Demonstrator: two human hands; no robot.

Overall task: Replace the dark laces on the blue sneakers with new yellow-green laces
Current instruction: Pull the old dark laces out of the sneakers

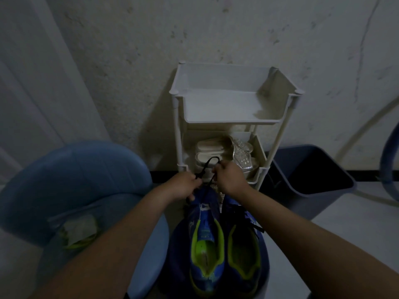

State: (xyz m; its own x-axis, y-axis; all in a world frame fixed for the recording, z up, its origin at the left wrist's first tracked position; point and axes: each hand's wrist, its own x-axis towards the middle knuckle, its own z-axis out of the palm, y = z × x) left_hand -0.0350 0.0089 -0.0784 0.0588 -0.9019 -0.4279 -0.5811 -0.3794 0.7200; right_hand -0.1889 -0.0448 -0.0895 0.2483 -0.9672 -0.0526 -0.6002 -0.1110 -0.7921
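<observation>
Just below mid-frame both hands meet over the toe of a shoe; the left hand (183, 187) has its fingers curled tight round a dark lace (209, 164), and the right hand (230, 180) pinches the same lace between thumb and fingers, so that the lace arches in a loop above and between them. Two blue sneakers stand side by side at lower centre with their green-lined openings toward the bottom edge; the lace runs down to the left sneaker (205, 240), while the right sneaker (245, 247) has dark lacing across its tongue. At lower left a packet of yellow-green laces (77, 234) lies on a blue chair (75, 180). Behind the hands stands a white rack (233, 104) with pale shoes (210, 147) on its lower shelf; a dark bin (306, 173) sits just to its right.
</observation>
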